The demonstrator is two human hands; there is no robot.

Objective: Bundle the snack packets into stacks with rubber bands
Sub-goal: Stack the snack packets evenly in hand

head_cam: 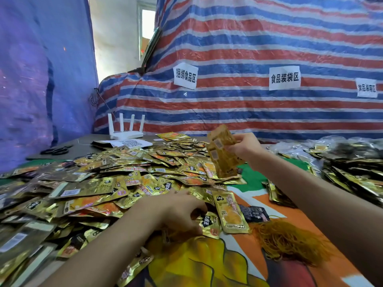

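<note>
The right hand [244,147] grips a stack of snack packets [222,154] above the loose heap [116,183] on the bench [87,145] — the left hand [180,212] has its fingers curled into that heap, grasp unclear — beside rubber bands [290,243].

My right hand [244,148] grips a raised stack of packets [222,156]; my left hand [182,212] curls over loose packets [99,189], near the rubber bands [290,241].

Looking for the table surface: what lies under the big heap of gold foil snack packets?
Beneath the heap of gold foil snack packets, a printed orange, green and yellow cloth shows at its near and right edges, grey tabletop behind. Under its middle, everything is covered.
</note>
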